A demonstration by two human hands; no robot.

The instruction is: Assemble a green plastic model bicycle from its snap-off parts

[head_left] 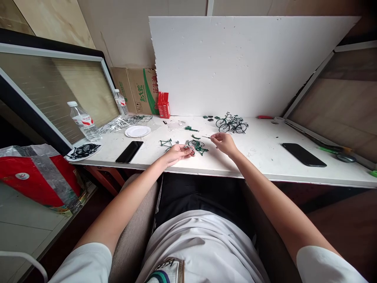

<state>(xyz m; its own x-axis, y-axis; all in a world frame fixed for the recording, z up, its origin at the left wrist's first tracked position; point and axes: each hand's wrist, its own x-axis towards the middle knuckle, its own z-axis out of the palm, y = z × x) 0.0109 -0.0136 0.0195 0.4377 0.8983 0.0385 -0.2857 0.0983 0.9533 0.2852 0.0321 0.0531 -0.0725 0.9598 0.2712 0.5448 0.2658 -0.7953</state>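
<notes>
Our left hand: fingers pinched on a silvery piece, above the white desk. Our right hand: fingertips closed on a slim rod. Step, we judge: small-part handling; next calls for steadiness.

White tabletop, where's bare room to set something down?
Between the right hand and the right smartphone, bar specks; more narrowly, between the left smartphone and green model-bicycle frame. Crowded: around the left hand, with model-bicycle parts.

You wear a white short-sleeved shirt and black trousers with pale side stripes; the shirt's patch has green-blue curves and dark lettering, possibly cut off.
</notes>
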